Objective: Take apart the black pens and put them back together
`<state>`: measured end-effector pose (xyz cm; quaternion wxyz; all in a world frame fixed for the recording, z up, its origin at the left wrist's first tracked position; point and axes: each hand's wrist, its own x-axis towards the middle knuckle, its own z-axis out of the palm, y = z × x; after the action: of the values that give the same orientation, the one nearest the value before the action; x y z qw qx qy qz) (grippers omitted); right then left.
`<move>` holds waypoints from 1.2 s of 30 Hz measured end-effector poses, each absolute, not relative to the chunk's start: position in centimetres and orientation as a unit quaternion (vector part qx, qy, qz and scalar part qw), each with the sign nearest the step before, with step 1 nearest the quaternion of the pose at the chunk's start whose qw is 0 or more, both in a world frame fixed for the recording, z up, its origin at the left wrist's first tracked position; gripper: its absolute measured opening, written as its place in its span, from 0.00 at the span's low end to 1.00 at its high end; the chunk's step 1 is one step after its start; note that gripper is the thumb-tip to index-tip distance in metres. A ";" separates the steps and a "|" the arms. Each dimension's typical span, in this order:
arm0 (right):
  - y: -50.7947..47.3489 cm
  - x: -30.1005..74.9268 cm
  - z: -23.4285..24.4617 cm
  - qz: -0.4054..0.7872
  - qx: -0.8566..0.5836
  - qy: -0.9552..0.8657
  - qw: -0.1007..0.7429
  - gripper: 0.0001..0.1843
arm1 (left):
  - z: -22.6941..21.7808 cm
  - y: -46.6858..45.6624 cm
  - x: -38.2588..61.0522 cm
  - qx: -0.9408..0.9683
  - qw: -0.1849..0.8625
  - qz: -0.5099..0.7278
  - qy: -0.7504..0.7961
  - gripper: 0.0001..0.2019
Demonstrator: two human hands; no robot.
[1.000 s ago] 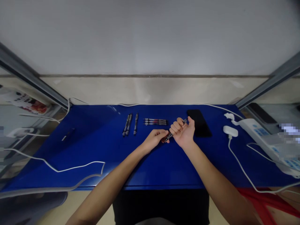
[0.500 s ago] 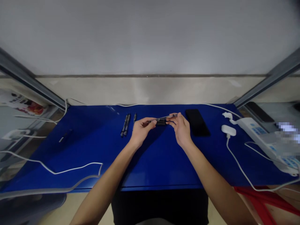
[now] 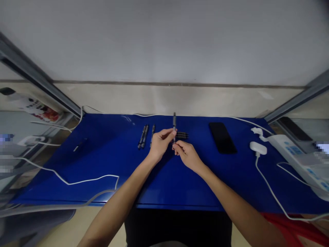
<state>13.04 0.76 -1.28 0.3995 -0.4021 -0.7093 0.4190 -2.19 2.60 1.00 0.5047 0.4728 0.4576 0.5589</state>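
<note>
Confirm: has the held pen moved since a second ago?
Yes. The pen has gone left, away from the phone, and turned from slanted to vertical in view, by the lying pens, held by left hand and right hand.

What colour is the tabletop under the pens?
Plain deep blue tabletop, no pattern; the head view, the only one, shows it clearly.

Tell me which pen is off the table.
The pen held upright between left hand and right hand; the other pens lie flat on the table.
</note>
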 end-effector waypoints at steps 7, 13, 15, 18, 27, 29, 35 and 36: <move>1.1 12.9 -1.3 0.408 -0.415 -0.705 0.405 0.14 | 0.0 2.4 -1.6 0.524 0.516 0.494 0.465 0.15; 1.0 13.3 -0.9 0.381 -0.429 -0.716 0.396 0.13 | 2.8 3.8 -6.6 0.606 0.345 0.419 0.582 0.16; 1.0 13.5 -0.7 0.369 -0.431 -0.721 0.399 0.15 | 3.9 4.1 -9.1 0.621 0.241 0.364 0.651 0.13; 1.1 13.6 -0.5 0.356 -0.428 -0.728 0.399 0.17 | 5.0 4.3 -12.0 0.628 0.147 0.210 0.735 0.10; 1.1 13.8 -0.6 0.346 -0.426 -0.737 0.394 0.18 | 5.2 3.8 -11.6 0.618 0.123 0.058 0.774 0.10; 1.1 13.7 -0.6 0.348 -0.426 -0.736 0.393 0.18 | 5.0 3.6 -11.4 0.620 0.117 0.058 0.774 0.11; 0.9 13.6 -0.3 0.351 -0.425 -0.736 0.393 0.17 | 4.6 3.4 -11.3 0.619 0.103 0.040 0.778 0.12; 0.9 13.6 -0.2 0.353 -0.422 -0.737 0.393 0.17 | 4.5 3.5 -11.2 0.617 0.104 0.037 0.779 0.12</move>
<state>13.60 0.88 -0.23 0.3934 -0.4219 -0.7367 0.3529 -11.23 3.47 4.54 0.1043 0.6173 0.7789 0.0367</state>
